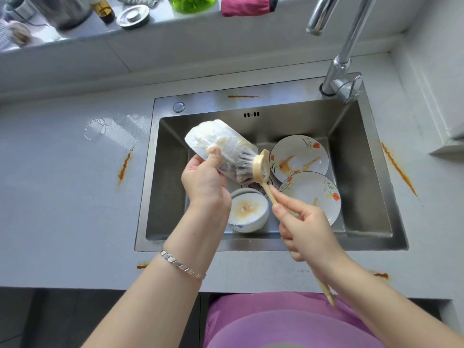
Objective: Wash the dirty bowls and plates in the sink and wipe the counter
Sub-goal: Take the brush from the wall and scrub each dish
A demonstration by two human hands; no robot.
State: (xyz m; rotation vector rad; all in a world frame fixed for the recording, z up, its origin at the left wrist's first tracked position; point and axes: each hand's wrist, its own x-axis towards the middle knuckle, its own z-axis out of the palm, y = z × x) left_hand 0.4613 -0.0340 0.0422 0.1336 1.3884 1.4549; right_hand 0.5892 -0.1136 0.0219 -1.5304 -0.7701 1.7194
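Scrubbing | left hand (203, 182) grips soapy white bowl (218, 139), frame centre | right hand (306, 232) pinches wooden-handled brush (261, 167) | next, likely: rinse

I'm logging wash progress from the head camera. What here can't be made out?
Head view:
Inside of the foamy white bowl, held by the left hand: hidden by suds and the wooden-handled brush in the right hand.
The sink drain: mostly behind that bowl and brush.
The nearer flowered white plate: near rim covered by the right hand.
The green bottle and pink cloth on the ledge: cut off by the top edge.
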